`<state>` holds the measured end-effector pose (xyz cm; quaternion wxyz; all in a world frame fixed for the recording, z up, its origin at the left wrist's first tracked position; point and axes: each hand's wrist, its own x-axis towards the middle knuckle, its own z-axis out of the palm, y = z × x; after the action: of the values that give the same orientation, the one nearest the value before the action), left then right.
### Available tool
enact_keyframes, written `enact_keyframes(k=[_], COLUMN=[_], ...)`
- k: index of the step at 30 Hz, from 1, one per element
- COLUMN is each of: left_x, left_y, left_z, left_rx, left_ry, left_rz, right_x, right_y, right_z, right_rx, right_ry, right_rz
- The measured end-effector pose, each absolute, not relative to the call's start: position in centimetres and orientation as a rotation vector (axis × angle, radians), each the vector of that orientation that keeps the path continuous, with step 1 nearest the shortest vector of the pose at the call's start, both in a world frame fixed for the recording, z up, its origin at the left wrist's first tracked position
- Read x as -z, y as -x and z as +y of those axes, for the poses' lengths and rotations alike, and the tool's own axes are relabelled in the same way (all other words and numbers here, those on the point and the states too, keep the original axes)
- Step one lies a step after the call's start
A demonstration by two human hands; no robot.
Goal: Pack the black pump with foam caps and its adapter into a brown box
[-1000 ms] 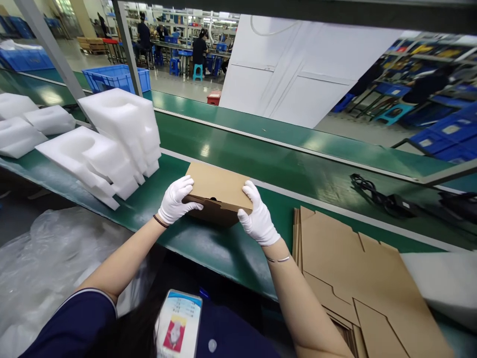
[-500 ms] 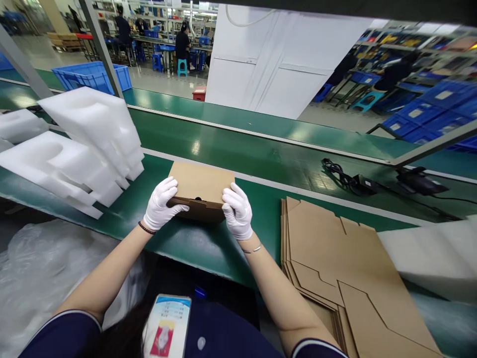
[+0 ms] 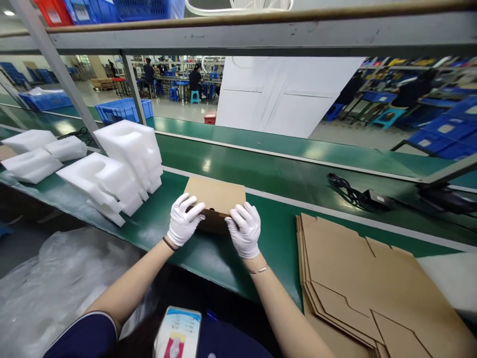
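Note:
A small brown cardboard box (image 3: 216, 191) stands on the green work surface, its lid down and a dark round notch at the lid's front edge. My left hand (image 3: 183, 220), in a white glove, grips the box at its front left, fingers at the lid's edge. At the front right corner, my gloved right hand (image 3: 245, 228) holds the same edge between thumb and fingers. Both palms hide parts of the front wall. Left of the box stand white foam inserts (image 3: 126, 144) in a stack. To the right lies a pile of flat cardboard blanks (image 3: 346, 258).
A conveyor belt (image 3: 261, 169) runs behind the box, with a black cable and adapter (image 3: 350, 194) on it. Overhead crosses a shelf beam (image 3: 238, 37). A blue crate (image 3: 121, 109) sits at the back left; clear plastic bags (image 3: 67, 273) hang below the bench edge.
The view has tilted up, showing the overhead shelf. My left hand has moved from the box's left corner inward along the front edge toward the notch. The right hand stays at its corner.

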<state>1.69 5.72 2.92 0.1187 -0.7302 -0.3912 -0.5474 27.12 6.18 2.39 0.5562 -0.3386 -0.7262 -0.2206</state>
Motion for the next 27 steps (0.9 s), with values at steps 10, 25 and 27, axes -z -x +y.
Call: enact_keyframes(k=[10, 25, 27], left_x=[-4.1, -3.6, -4.0], left_y=[-6.1, -4.8, -4.5], left_z=[4.6, 5.7, 7.4], left_rx=[1.928, 1.76, 1.69], left_ry=[1.909, 1.845, 1.913], left_rz=[-1.564, -1.353, -1.395], right_x=[-3.3, -2.7, -3.2], right_y=[-20.4, -22.3, -22.4], right_z=[4.6, 6.4, 7.9], right_rx=[0.298, 0.369, 0.412], right_ry=[1.127, 1.01, 1.025], right_rz=[-1.377, -1.495, -1.503])
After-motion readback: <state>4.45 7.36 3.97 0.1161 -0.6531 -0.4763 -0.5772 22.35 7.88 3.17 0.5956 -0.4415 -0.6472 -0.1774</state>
